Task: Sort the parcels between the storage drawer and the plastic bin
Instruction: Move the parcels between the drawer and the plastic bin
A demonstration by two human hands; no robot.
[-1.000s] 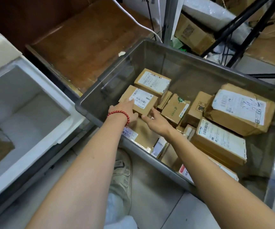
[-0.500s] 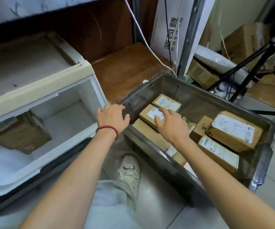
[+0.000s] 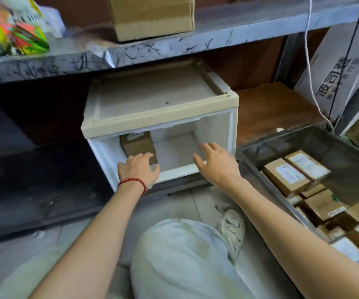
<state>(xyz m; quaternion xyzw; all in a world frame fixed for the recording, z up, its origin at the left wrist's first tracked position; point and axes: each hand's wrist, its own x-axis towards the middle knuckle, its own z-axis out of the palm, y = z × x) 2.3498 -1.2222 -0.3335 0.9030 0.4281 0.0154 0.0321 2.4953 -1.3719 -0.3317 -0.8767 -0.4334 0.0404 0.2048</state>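
The white storage drawer stands pulled out under a grey shelf, with one brown parcel lying at its back left. My left hand, with a red bead bracelet on the wrist, reaches over the drawer's front edge toward that parcel, fingers spread and holding nothing. My right hand hovers open over the drawer's right front corner, also empty. To the right stands the grey plastic bin holding several labelled cardboard parcels.
A grey shelf overhangs the drawer, carrying a cardboard box and colourful packets. A white cable hangs down at the right. My knee and a white shoe are on the floor below the hands.
Both hands left the parcels in the bin and swung left to the open drawer, empty. The view turned left and up with them.
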